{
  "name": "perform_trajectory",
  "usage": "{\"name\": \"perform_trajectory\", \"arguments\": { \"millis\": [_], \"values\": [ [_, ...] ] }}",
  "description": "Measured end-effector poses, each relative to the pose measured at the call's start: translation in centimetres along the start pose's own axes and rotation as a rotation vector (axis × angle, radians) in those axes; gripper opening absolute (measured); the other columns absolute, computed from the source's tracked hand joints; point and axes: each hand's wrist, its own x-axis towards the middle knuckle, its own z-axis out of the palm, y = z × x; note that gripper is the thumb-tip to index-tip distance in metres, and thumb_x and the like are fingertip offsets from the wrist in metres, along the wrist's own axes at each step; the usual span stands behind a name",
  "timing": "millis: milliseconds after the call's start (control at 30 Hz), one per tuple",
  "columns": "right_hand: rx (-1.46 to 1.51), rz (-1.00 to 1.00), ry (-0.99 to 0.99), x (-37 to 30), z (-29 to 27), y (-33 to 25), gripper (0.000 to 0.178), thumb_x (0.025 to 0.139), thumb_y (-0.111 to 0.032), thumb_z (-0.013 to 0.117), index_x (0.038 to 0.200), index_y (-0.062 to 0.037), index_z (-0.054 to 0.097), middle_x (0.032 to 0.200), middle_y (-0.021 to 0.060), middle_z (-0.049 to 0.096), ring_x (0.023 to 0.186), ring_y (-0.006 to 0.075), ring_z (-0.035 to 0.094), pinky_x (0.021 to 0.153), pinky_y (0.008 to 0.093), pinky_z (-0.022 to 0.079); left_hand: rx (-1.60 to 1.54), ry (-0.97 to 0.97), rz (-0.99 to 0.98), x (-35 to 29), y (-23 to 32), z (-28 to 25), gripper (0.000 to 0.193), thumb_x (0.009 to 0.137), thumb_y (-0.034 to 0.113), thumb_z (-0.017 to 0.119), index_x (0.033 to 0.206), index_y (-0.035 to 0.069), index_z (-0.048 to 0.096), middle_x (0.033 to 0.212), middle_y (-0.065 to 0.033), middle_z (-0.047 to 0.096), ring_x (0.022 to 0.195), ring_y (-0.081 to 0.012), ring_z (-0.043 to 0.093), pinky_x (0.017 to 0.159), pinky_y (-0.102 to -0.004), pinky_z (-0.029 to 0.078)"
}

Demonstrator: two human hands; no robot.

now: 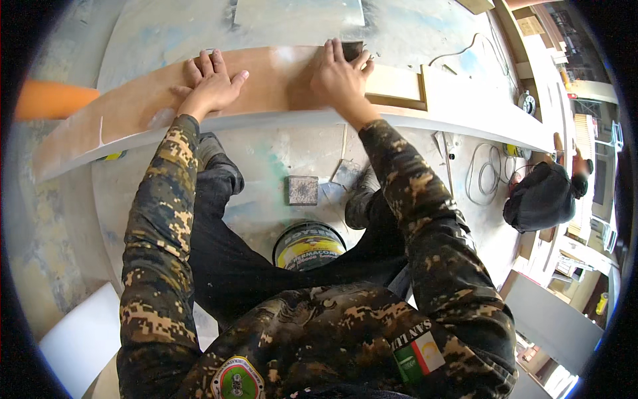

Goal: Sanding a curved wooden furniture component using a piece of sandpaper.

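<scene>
One long board (272, 78), left hand (212, 92) spread flat, right hand (337, 78) gripping one dark piece (351, 50)

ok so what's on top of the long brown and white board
The left hand lies spread on the board; the right hand rests there too, a dark piece showing beside it. What lies directly beneath both hands is covered and cannot be seen.

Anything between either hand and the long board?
Left hand: nothing visible; it rests on the long board. Right hand: a dark piece shows at its fingers, near the far edge; whether it runs underneath is hidden.
</scene>
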Motion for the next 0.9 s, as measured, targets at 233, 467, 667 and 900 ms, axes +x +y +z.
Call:
{"name": "perform_trajectory", "arguments": {
  "millis": [233, 467, 667, 900],
  "values": [
    [0.012, 0.043, -0.09, 1.3, -1.6, 0.3, 0.063, 0.094, -0.029, 0.042, 0.153, -0.0073, 0.036, 0.16, 0.0108, 0.035, 0.135, 0.0663, 0.026, 0.106, 0.0762, 0.019, 0.006, 0.005, -0.002, 0.3, 0.0, 0.1, 0.094, 0.097, 0.067, 0.036, 0.16, 0.009, -0.003, 0.167, -0.0179, -0.009, 0.15, -0.0466, -0.015, 0.104, -0.0831, 0.0],
    [0.009, -0.1, -0.079, -0.2, -1.2, -0.7, 0.065, 0.092, -0.029, 0.044, 0.152, -0.0071, 0.037, 0.16, 0.0092, 0.037, 0.132, 0.0729, 0.021, 0.104, 0.0824, 0.014, 0.007, 0.018, -0.003, -0.2, -0.6, 0.0, 0.093, 0.097, 0.066, 0.038, 0.16, 0.008, 0.0, 0.167, -0.0172, -0.007, 0.151, -0.0464, -0.014, 0.104, -0.0831, 0.0],
    [-0.059, -0.277, -0.032, -4.6, -0.3, -4.6, 0.063, 0.094, -0.032, 0.044, 0.152, -0.0064, 0.038, 0.157, 0.0117, 0.04, 0.127, 0.0757, 0.024, 0.1, 0.0838, 0.02, 0.023, 0.019, -0.001, 0.0, -1.2, 0.2, 0.094, 0.097, 0.067, 0.037, 0.16, 0.009, -0.001, 0.167, -0.0195, -0.007, 0.15, -0.0489, -0.014, 0.103, -0.0835, 0.001],
    [1.02, 0.467, -0.024, 4.9, -6.6, 9.0, 0.058, 0.094, -0.026, 0.057, 0.145, -0.0003, 0.048, 0.128, 0.0185, 0.061, 0.109, 0.0282, 0.06, 0.091, 0.0416, 0.047, 0.002, 0.097, 0.046, -0.1, -0.2, 0.5, 0.092, 0.097, 0.066, 0.036, 0.16, 0.008, 0.003, 0.166, -0.0219, -0.005, 0.149, -0.0523, -0.01, 0.103, -0.0837, 0.002]
  ]
}}
